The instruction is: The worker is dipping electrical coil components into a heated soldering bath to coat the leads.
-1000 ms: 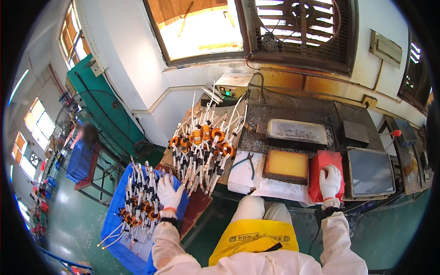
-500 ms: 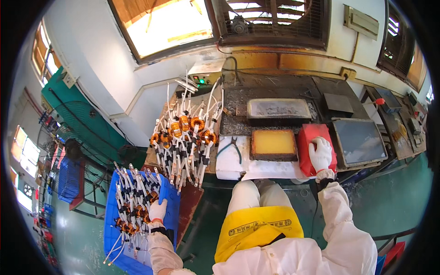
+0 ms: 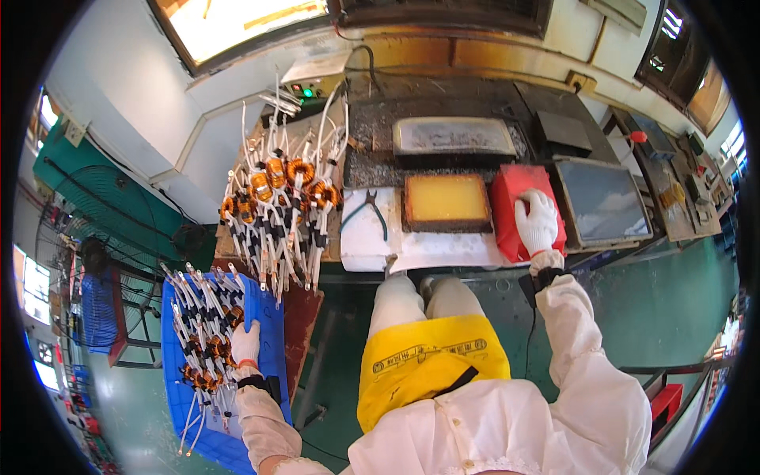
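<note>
My left hand (image 3: 246, 343), in a white glove, reaches into a blue plastic bin (image 3: 273, 317) at the lower left. It rests against the copper-wound ring coils (image 3: 214, 348) heaped there with white and black leads. Thumb and fingers look apart, though the fingertips are partly hidden among the coils; no coil is seen lifted. My right hand (image 3: 538, 222), also gloved, lies on top of a red box-shaped block (image 3: 511, 198), thumb spread from the fingers. Left of the block stands a rectangular pan (image 3: 447, 198) of yellowish, smooth-surfaced material.
More ring coils (image 3: 277, 186) with upright leads crowd the bench's left end. Pliers (image 3: 370, 212) lie on white paper. A long metal tray (image 3: 453, 136) stands behind the yellow pan, a grey-surfaced tray (image 3: 606, 202) to the right. A caged fan (image 3: 95, 253) stands far left.
The whole view has shifted, so bench and bin appear further left and higher. My left hand stays at the same coils, and my right hand stays on the red block.
</note>
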The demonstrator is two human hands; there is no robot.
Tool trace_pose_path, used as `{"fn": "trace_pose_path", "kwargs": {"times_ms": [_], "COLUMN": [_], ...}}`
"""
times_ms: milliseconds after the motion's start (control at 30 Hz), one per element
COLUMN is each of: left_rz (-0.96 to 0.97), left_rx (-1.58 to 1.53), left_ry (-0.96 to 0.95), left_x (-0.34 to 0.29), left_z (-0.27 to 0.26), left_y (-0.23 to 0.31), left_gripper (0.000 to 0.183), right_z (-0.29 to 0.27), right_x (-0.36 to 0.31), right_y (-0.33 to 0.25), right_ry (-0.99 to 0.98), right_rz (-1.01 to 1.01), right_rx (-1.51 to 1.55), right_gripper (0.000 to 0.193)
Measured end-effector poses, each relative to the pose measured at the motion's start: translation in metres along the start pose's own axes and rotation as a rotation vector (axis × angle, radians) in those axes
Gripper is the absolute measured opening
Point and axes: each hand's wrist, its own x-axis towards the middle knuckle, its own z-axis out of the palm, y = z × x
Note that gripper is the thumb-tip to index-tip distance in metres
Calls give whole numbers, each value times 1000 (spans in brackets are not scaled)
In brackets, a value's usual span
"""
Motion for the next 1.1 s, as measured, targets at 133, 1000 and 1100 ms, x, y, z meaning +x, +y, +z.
{"fn": "trace_pose_path", "kwargs": {"times_ms": [133,1000,1100], "left_rz": [-9,23,46], "left_rx": [-5,-88,-74], "left_ry": [-17,-36,-15], "left_x": [-3,7,3], "left_z": [-2,4,4], "left_y": [9,-10,-2], "left_gripper": [45,43,41], "right_z": [3,1,1], "right_x": [1,2,1], "right_y": [2,0,2], "right_ry": [16,-25,-23], "right_rz": [-2,39,38], "right_rx": [-31,-22,-31], "right_gripper": [13,15,15]}}
